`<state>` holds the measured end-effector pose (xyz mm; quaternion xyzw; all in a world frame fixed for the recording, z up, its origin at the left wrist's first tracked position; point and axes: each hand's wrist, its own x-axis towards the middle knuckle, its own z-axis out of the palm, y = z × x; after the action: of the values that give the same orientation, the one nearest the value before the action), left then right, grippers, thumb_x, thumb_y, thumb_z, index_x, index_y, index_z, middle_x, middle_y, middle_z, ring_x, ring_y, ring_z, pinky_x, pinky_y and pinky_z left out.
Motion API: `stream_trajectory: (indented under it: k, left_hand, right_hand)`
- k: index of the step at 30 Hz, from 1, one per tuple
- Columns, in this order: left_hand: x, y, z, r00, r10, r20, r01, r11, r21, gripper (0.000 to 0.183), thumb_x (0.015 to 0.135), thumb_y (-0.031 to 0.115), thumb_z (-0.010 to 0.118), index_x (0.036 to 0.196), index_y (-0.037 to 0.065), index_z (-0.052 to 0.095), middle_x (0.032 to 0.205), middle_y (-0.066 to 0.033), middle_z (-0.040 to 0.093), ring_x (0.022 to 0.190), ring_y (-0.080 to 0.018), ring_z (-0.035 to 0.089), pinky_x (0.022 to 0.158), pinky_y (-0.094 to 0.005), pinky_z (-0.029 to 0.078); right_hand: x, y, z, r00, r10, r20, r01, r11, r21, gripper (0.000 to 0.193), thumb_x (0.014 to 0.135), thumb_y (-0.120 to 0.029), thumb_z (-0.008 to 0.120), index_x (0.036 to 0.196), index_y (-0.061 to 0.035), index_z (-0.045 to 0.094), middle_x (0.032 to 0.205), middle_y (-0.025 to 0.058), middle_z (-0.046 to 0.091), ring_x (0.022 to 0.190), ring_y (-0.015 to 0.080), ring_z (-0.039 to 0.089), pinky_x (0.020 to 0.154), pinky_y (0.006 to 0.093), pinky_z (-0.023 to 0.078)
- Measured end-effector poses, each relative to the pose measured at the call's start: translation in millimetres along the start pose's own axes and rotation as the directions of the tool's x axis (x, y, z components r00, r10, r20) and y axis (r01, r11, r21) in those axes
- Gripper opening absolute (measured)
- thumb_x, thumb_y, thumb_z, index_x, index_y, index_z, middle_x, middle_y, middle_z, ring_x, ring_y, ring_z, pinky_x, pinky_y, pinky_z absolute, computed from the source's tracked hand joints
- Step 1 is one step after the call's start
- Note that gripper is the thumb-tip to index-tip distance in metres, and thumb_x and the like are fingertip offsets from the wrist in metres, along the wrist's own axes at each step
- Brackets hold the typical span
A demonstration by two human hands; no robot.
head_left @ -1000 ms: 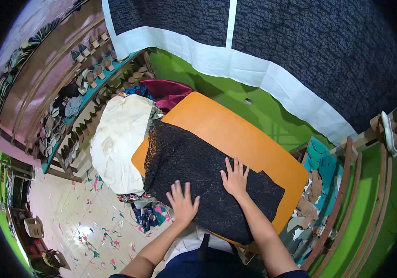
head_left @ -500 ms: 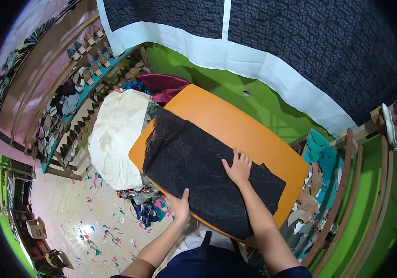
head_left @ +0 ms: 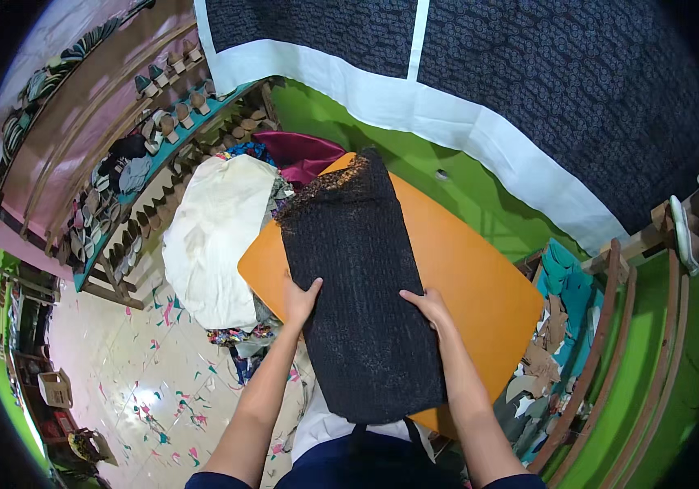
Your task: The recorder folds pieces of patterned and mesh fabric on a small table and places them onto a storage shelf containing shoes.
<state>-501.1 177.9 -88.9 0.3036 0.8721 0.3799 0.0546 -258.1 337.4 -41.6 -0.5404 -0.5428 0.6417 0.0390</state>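
A long black piece of textured cloth [head_left: 361, 285] stretches from my waist toward the far side of the orange table [head_left: 476, 277]. Its far end has a see-through, lacy-looking edge through which orange shows. My left hand [head_left: 299, 303] grips the left edge, thumb on top and fingers hidden beneath. On the opposite edge my right hand [head_left: 431, 311] has the same hold, its thumb pointing inward. The near end of the cloth hangs over the table's edge against my lap.
A cream cloth [head_left: 219, 236] covers a pile left of the table, beside a maroon cloth [head_left: 304, 155]. Shoe racks [head_left: 178, 130] line the left wall. Scraps litter the tiled floor [head_left: 137, 359]. Cardboard offcuts [head_left: 545, 350] and wooden rails [head_left: 582, 359] stand at right.
The black cloth has turned from lying diagonally across the table to pointing away from me. My left hand moved farther forward along its edge; my right hand went from lying on top to gripping its right edge.
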Motion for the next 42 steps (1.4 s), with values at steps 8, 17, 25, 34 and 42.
stream_trajectory:
  k: [8,17,25,34,42]
  left_hand:
    - [-30,6,-48,0.481,-0.354,0.802,0.870,0.304,-0.388,0.053,0.076,0.022,0.068,0.118,-0.003,0.045,0.110,-0.0163,0.055,0.101,-0.0262,0.055,0.085,-0.0370,0.047]
    - [-7,-16,-47,0.370,-0.103,0.923,0.925,-0.050,-0.376,0.042,0.079,0.018,0.065,0.113,-0.001,0.051,0.111,-0.0158,0.056,0.101,-0.0267,0.055,0.087,-0.0418,0.045]
    - [69,37,-64,0.551,-0.045,0.834,0.820,0.217,-0.530,0.052,0.078,0.020,0.066,0.120,-0.004,0.045,0.117,-0.0159,0.052,0.108,-0.0288,0.050,0.094,-0.0411,0.039]
    - [183,146,-108,0.787,0.314,0.531,0.255,0.618,-0.744,0.053,0.072,0.019,0.071,0.118,0.003,0.050,0.106,-0.0065,0.058,0.099,-0.0181,0.053,0.088,-0.0307,0.040]
    - [180,155,-100,0.807,0.404,0.432,0.074,0.656,-0.751,0.049,0.069,0.021,0.072,0.110,0.001,0.057,0.104,-0.0060,0.060,0.097,-0.0167,0.054,0.086,-0.0275,0.040]
  right_hand:
    - [-8,26,-9,0.941,0.173,0.290,-0.246,0.939,0.239,0.063,0.077,-0.021,0.065,0.128,0.0018,0.037,0.126,0.0205,0.044,0.114,0.0285,0.046,0.092,0.0387,0.042]
    - [-1,34,-4,0.930,-0.020,0.368,-0.210,0.791,0.574,0.059,0.072,-0.011,0.066,0.124,0.0017,0.041,0.116,0.0166,0.051,0.106,0.0275,0.051,0.091,0.0373,0.042]
    - [2,-52,-21,0.912,-0.333,0.240,0.131,0.790,0.598,0.055,0.071,-0.009,0.066,0.121,-0.0006,0.044,0.111,0.0120,0.054,0.100,0.0233,0.054,0.087,0.0350,0.044]
    - [-4,-175,-62,0.803,-0.582,-0.128,0.569,0.687,0.452,0.053,0.072,-0.007,0.065,0.120,0.0003,0.043,0.109,0.0124,0.054,0.097,0.0211,0.054,0.085,0.0349,0.043]
    - [16,-164,-74,0.637,-0.718,-0.279,0.767,0.555,0.322,0.056,0.069,-0.008,0.070,0.118,0.0032,0.046,0.115,0.0110,0.053,0.104,0.0241,0.052,0.094,0.0334,0.038]
